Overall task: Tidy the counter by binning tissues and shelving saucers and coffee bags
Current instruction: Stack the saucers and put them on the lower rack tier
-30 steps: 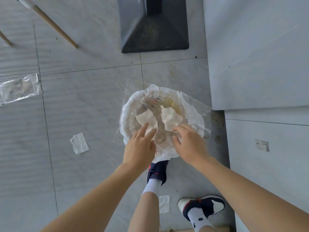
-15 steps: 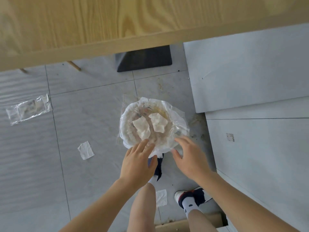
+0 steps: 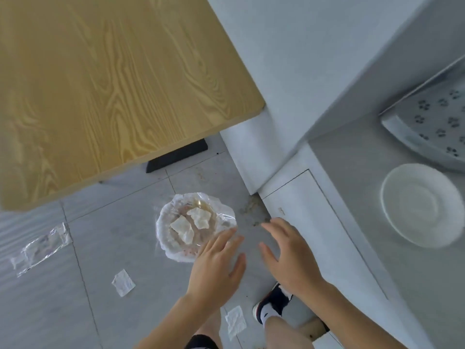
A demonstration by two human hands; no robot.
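Both hands, left (image 3: 216, 267) and right (image 3: 289, 258), have pulled back from the bin (image 3: 195, 226), spread and empty; two tissues (image 3: 191, 221) inside. Saucer (image 3: 419, 205) waits at three o'clock, next up.

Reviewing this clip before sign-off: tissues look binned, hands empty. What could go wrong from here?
1. Two paper scraps and a clear wrapper lie on the floor outside the bin; they could get left behind.
2. One scrap lies beside the shoe, so it may be stepped on.
3. The saucer sits unshelved near the counter edge; a hasty reach by the right hand might knock it.
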